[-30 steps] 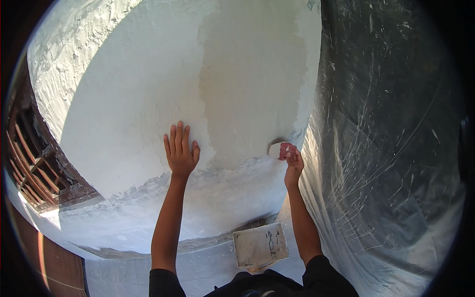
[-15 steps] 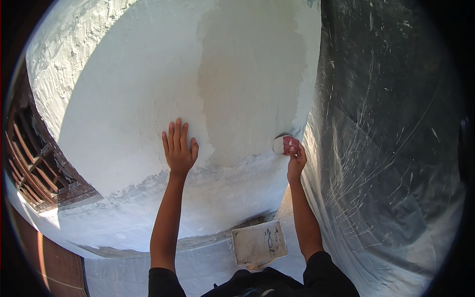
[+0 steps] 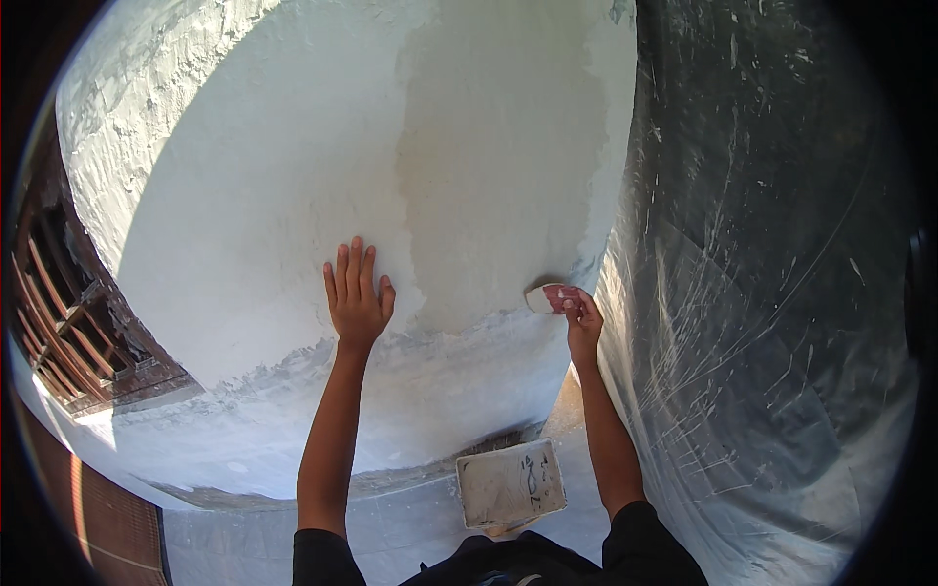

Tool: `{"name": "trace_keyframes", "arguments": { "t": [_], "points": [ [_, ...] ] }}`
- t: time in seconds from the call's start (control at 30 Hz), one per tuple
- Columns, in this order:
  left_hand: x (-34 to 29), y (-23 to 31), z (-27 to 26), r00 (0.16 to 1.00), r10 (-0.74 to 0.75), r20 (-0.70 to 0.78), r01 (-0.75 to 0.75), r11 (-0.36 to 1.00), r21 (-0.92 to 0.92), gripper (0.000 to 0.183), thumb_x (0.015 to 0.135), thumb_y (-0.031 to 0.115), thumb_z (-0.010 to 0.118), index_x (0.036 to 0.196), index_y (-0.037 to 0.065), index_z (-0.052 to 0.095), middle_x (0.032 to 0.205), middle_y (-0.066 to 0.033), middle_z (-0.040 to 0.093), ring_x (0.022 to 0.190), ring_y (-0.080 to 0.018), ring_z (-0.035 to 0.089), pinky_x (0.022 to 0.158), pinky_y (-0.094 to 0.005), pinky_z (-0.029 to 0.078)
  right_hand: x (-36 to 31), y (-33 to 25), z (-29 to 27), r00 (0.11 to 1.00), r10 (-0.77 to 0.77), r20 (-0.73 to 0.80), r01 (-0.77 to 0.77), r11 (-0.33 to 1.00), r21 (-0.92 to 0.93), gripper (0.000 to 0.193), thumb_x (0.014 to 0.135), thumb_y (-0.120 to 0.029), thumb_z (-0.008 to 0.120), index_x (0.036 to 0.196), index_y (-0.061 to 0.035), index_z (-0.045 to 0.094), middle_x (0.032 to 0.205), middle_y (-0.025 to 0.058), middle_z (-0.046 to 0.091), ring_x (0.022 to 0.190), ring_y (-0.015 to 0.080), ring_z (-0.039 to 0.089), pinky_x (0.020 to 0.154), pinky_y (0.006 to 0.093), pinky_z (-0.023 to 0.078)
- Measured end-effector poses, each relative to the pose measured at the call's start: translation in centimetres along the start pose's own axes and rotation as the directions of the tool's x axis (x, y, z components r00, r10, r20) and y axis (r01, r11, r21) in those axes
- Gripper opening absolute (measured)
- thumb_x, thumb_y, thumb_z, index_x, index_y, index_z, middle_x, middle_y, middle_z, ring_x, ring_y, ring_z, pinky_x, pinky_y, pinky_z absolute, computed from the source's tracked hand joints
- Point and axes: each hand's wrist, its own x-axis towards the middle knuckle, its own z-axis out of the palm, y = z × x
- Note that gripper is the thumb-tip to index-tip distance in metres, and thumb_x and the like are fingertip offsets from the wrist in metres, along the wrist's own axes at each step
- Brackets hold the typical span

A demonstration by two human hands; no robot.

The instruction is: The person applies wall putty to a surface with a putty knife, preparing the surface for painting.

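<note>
My left hand lies flat on a pale plastered wall, fingers stretched upward and slightly apart, holding nothing. Over at the wall's right side, my right hand pinches a small scraper with a dark red grip and a whitish blade. The blade is at the wall surface, tilted with its edge toward the left, near the lower end of a darker, damp-looking patch. A rougher bluish-white band of wall runs below both hands.
A rectangular putty-smeared tray sits low, close to my body, on light sheeting. Dark, splattered plastic sheeting hangs along the right. At the left is a brown slatted window frame, with rough, sunlit plaster above it.
The scraper has shifted slightly left and down and turned, so its grip now looks flatter and narrower. My left hand has stayed against the wall.
</note>
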Motion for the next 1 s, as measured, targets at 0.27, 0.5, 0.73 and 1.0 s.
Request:
{"name": "trace_keyframes", "arguments": {
  "t": [0.27, 0.5, 0.73, 1.0],
  "points": [
    [-0.4, -0.6, -0.4, 1.000, -0.003, 0.009, 0.003, 1.000, 0.015, 0.047, 0.088, 0.018, 0.053, 0.133, 0.002, 0.049, 0.145, -0.0138, 0.044, 0.138, -0.0312, 0.036, 0.115, -0.0501, 0.022, 0.3, -2.5, 1.1, 0.992, 0.044, -0.121, -0.018, 0.979, 0.205, 0.029, 0.093, -0.005, 0.061, 0.121, 0.0024, 0.058, 0.106, 0.0063, 0.065, 0.096, 0.0116, 0.060, 0.087, 0.0240, 0.046],
    [-0.2, -0.9, -0.8, 1.000, -0.006, 0.013, 0.006, 1.000, 0.002, 0.047, 0.089, 0.018, 0.053, 0.133, 0.002, 0.049, 0.145, -0.0139, 0.045, 0.138, -0.0313, 0.037, 0.115, -0.0502, 0.022, 1.9, -3.4, 1.9, 0.970, 0.036, -0.241, 0.013, 0.980, 0.199, 0.028, 0.094, -0.008, 0.061, 0.119, 0.0032, 0.059, 0.105, 0.0061, 0.066, 0.096, 0.0120, 0.060, 0.086, 0.0250, 0.047],
    [-0.1, -0.4, -0.5, 1.000, -0.025, -0.010, 0.025, 1.000, 0.010, 0.045, 0.088, 0.019, 0.053, 0.131, 0.005, 0.054, 0.143, -0.0105, 0.048, 0.137, -0.0276, 0.039, 0.115, -0.0469, 0.024, 2.3, -2.7, 1.7, 0.999, 0.023, -0.034, -0.026, 0.994, -0.101, 0.028, 0.094, -0.008, 0.061, 0.120, 0.0014, 0.058, 0.108, 0.0052, 0.065, 0.097, 0.0114, 0.059, 0.087, 0.0258, 0.046],
    [-0.2, -0.3, -0.3, 1.000, -0.029, -0.007, 0.029, 0.999, 0.014, 0.045, 0.087, 0.018, 0.053, 0.131, 0.006, 0.054, 0.144, -0.0102, 0.048, 0.137, -0.0273, 0.039, 0.115, -0.0467, 0.024, 1.7, -3.4, 2.4, 1.000, 0.029, 0.006, -0.028, 0.989, -0.147, 0.030, 0.095, -0.010, 0.060, 0.123, 0.0024, 0.056, 0.109, 0.0061, 0.064, 0.095, 0.0112, 0.058, 0.084, 0.0262, 0.048]
  ]
}}
